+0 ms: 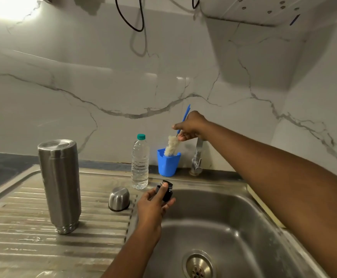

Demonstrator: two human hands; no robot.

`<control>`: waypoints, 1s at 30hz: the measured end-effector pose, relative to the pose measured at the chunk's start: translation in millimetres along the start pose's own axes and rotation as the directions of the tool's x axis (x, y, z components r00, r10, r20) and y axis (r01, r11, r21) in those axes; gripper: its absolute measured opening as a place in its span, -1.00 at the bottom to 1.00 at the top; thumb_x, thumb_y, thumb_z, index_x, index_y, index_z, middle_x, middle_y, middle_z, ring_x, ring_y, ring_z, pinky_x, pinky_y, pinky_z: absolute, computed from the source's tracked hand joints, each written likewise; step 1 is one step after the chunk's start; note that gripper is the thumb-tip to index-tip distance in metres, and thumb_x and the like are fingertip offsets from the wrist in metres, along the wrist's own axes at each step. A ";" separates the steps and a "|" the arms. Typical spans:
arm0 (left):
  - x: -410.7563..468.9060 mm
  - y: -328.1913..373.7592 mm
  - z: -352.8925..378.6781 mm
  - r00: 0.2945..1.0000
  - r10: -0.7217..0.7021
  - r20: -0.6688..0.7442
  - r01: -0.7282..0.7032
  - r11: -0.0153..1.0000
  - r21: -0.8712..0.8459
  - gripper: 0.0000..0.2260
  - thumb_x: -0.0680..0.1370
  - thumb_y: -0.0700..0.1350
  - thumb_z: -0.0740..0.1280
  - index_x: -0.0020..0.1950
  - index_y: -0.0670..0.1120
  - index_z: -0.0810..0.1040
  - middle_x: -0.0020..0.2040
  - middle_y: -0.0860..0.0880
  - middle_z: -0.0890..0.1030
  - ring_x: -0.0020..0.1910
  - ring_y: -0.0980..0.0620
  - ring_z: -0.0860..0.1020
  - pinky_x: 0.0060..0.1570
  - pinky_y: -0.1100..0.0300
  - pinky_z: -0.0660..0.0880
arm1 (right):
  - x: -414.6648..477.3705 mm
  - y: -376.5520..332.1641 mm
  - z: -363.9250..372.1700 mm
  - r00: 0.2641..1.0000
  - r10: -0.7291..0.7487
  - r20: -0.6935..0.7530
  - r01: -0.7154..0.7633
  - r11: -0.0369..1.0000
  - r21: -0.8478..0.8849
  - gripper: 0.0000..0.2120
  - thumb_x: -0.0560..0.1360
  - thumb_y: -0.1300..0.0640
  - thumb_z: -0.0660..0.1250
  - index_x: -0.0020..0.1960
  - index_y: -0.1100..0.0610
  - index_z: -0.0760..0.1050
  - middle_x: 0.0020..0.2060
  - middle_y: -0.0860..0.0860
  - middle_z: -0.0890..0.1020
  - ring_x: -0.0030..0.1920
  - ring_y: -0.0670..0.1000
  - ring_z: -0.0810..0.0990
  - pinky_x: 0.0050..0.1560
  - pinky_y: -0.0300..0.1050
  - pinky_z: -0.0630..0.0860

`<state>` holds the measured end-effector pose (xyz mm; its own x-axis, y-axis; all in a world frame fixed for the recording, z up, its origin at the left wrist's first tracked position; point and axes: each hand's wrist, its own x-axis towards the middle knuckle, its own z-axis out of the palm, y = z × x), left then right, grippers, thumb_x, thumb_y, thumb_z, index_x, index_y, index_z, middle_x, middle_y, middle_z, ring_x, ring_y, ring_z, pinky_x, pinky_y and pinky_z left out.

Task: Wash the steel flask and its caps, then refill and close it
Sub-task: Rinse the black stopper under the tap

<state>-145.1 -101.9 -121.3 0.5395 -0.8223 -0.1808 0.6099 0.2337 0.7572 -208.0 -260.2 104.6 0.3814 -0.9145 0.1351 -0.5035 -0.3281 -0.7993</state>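
Note:
The steel flask (60, 183) stands upside down on the ribbed drainboard (23, 227) at the left. Its steel outer cap (119, 198) sits mouth down beside the basin. My left hand (153, 205) holds the black inner cap (166, 190) over the basin's left edge. My right hand (190, 126) grips the blue handle of a bottle brush (172, 146), whose whitish bristle head pokes into a blue cup (168, 164) at the back of the sink.
A clear plastic water bottle (140, 162) with a green lid stands left of the blue cup. The steel tap (197, 159) rises behind my right hand. The basin (233, 217) has a drain (198, 266) at the bottom. Marble wall behind.

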 end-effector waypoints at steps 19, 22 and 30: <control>-18.8 4.2 7.9 0.994 0.018 0.105 -0.036 0.984 0.173 -0.64 0.52 -0.20 0.52 0.27 -0.27 0.58 0.17 -0.24 0.69 0.15 -0.17 0.72 0.19 -0.09 0.66 | -139.9 211.1 58.1 0.990 -0.019 -0.142 0.076 0.910 0.409 -0.88 0.56 0.32 0.42 0.01 0.13 0.68 -0.21 0.06 0.76 -0.15 0.12 0.75 -0.14 -0.16 0.68; -16.3 3.0 7.3 0.991 0.003 0.132 -0.032 0.976 0.217 -0.63 0.51 -0.21 0.53 0.28 -0.25 0.59 0.18 -0.24 0.71 0.13 -0.16 0.73 0.15 -0.05 0.68 | -134.6 229.2 63.5 0.995 -0.009 -0.098 0.055 0.875 0.481 -0.86 0.54 0.33 0.44 0.01 0.13 0.68 -0.20 0.08 0.76 -0.13 0.16 0.75 -0.13 -0.13 0.66; -20.4 4.3 21.7 0.973 0.010 0.231 -0.115 0.887 0.448 -0.66 0.49 -0.19 0.54 0.25 -0.17 0.66 0.05 -0.16 0.77 0.13 -0.20 0.73 0.28 -0.21 0.60 | -142.9 226.5 63.5 0.971 -0.216 0.100 0.155 0.894 0.421 -0.34 0.46 0.12 0.57 0.45 -0.25 0.45 0.27 -0.31 0.60 0.21 -0.20 0.62 0.16 -0.14 0.63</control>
<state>-166.0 -95.4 -100.7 0.3972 -0.9174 -0.0236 0.2186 0.0695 0.9733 -327.3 -188.8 -133.0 0.5569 -0.7936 0.2450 -0.0643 -0.3353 -0.9399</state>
